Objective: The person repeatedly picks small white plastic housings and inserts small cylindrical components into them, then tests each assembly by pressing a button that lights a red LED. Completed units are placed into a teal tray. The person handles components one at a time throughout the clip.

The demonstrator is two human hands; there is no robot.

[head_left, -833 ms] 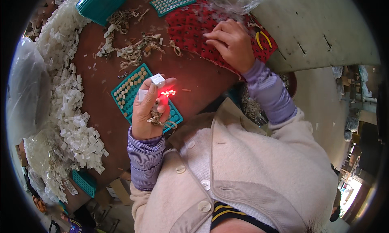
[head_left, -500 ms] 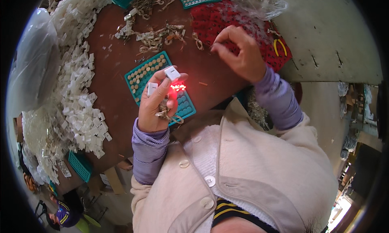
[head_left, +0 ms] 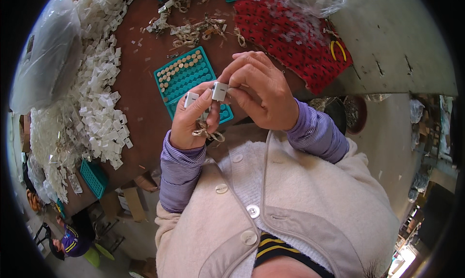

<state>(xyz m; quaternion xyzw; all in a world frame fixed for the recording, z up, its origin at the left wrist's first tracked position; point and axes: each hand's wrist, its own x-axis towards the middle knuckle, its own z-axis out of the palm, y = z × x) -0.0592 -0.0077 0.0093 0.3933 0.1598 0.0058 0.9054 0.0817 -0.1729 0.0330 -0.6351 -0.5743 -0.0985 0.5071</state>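
Note:
My left hand (head_left: 186, 128) is closed around two small white plastic boxes, each with a dark slot. One box (head_left: 219, 91) sits between thumb and fingertips; the other box (head_left: 191, 100) rests further back in the same hand. A tied bundle of thin pale wire (head_left: 209, 134) dangles below the palm. From the right, my right hand (head_left: 264, 91) pinches at the side of the front box, its fingertips touching it. Whether they hold something small there too is hidden. Beneath my hands lies a teal tray (head_left: 186, 83), with round tan discs (head_left: 181, 65) filling part of its hollows.
A large heap of white plastic pieces (head_left: 104, 118) covers the table's left side, beside a clear bag (head_left: 48, 60). Wire bundles (head_left: 198, 31) lie at the back. Yellow-handled pliers (head_left: 339, 50) rest on a red patterned cloth (head_left: 290, 55). Another person (head_left: 72, 241) is at lower left.
My right hand has come down and left from above the red cloth to the front box. A red glow beside my left fingers is gone from view. The left hand has shifted slightly.

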